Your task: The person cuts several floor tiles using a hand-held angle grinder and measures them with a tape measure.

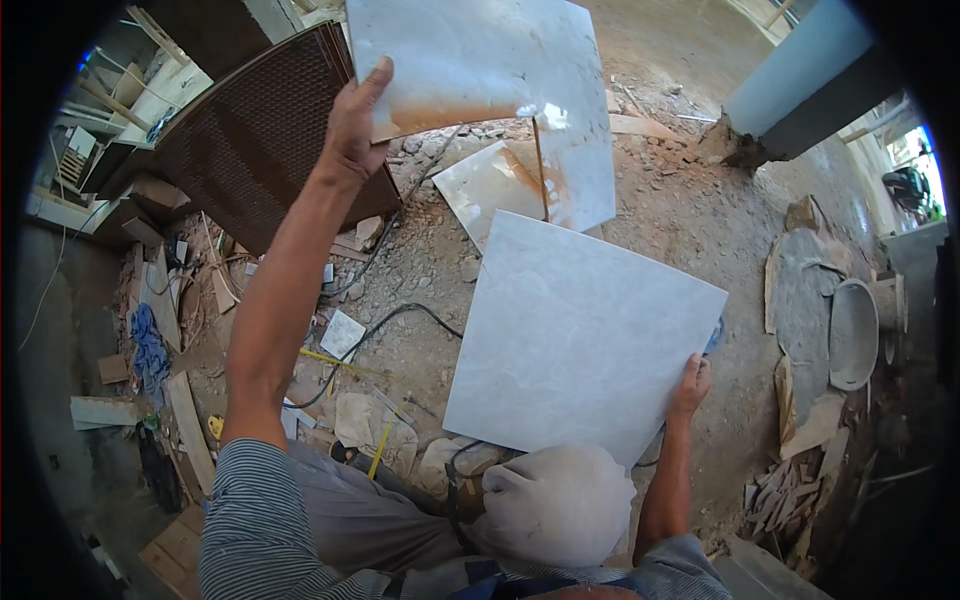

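My left hand (pixel 358 120) grips the lower left edge of a glossy pale grey tile (pixel 480 60), with the thumb on its face. That tile has a notch cut out of its lower side and orange-brown mud smears along the cut. Closer to me, a second pale grey tile (pixel 580 330) is tilted in front of my knee. My right hand (pixel 690 385) is closed on its right edge, fingers partly hidden behind it. Between the two, a smaller muddy tile piece (pixel 468 190) rests on the rubble, partly covered by both.
Brown, grid-backed tiles (pixel 270 140) lean in a stack at the left. A black cable (pixel 400 312) and a yellow measuring tape (pixel 380 450) cross the rubble. A blue cloth (pixel 150 350) lies far left. At right stand a column (pixel 800 80) and a grey tub (pixel 853 335) near broken tile scraps (pixel 785 500).
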